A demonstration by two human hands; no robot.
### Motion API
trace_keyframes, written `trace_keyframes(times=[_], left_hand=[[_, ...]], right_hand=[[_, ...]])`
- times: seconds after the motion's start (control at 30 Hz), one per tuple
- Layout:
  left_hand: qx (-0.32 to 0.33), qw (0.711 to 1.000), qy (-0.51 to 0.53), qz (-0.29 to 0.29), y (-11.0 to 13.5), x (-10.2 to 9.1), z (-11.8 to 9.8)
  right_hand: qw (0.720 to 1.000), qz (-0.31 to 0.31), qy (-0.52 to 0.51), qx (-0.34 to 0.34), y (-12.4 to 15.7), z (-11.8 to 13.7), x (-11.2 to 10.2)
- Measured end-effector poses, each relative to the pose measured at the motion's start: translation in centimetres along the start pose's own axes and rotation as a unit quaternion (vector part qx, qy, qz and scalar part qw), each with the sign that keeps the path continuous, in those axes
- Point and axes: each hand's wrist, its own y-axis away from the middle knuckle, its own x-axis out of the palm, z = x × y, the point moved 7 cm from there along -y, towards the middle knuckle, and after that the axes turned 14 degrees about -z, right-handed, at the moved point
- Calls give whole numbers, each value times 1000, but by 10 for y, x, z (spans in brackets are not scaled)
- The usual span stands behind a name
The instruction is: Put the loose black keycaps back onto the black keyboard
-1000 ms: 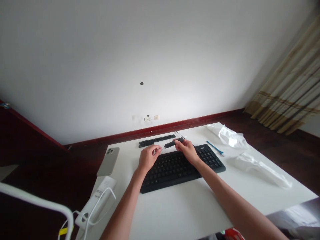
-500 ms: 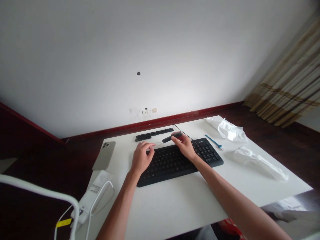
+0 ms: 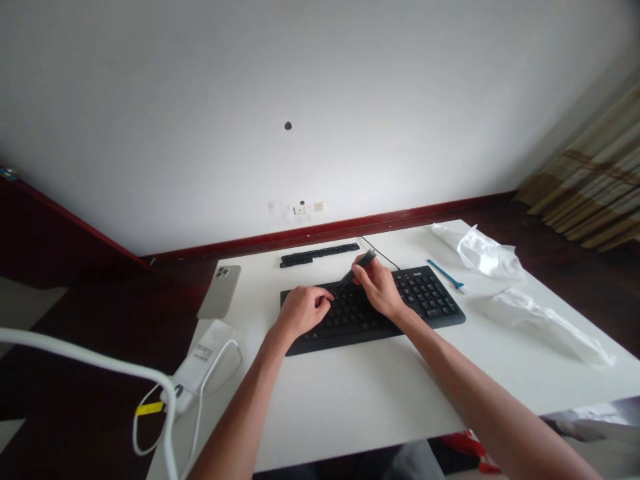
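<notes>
A black keyboard (image 3: 350,320) lies across the white table under both hands. In my right hand (image 3: 381,288) is a slim black tool (image 3: 354,270), held tilted like a pen with its lower end down at the keys in the upper left part. My left hand (image 3: 306,310) rests over the keyboard's left side, thumb and forefinger curled together beside the tool's tip. Whatever those fingers may pinch is hidden. Just behind the keyboard, loose black keycaps (image 3: 320,254) are lined up in rows.
A blue brush-like tool (image 3: 446,274) lies right of the keyboard, near crumpled clear plastic bags (image 3: 487,253). At the left edge are a phone (image 3: 220,293) and a white power strip (image 3: 203,360) with cables. A white tube (image 3: 90,358) crosses the lower left.
My right hand has lowered the tool from above the keyboard's back edge to the keys, tilting it steeper. The left hand's spread fingers have curled in beside the tip. The view has shifted slightly.
</notes>
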Motion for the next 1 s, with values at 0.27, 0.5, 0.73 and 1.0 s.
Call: trace_keyframes(times=[0.27, 0.5, 0.73, 1.0], left_hand=[[-10, 1000, 9, 10, 0, 2, -1], [-13, 1000, 20, 19, 1, 1, -4], [4, 1000, 18, 20, 1, 0, -7], [12, 999, -7, 32, 2, -3, -6]], right_hand=[[998, 33, 32, -33, 2, 1, 5], [999, 33, 33, -20, 1, -5, 5], [998, 61, 4, -5, 0, -11, 11], [995, 95, -12, 8, 0, -13, 15]])
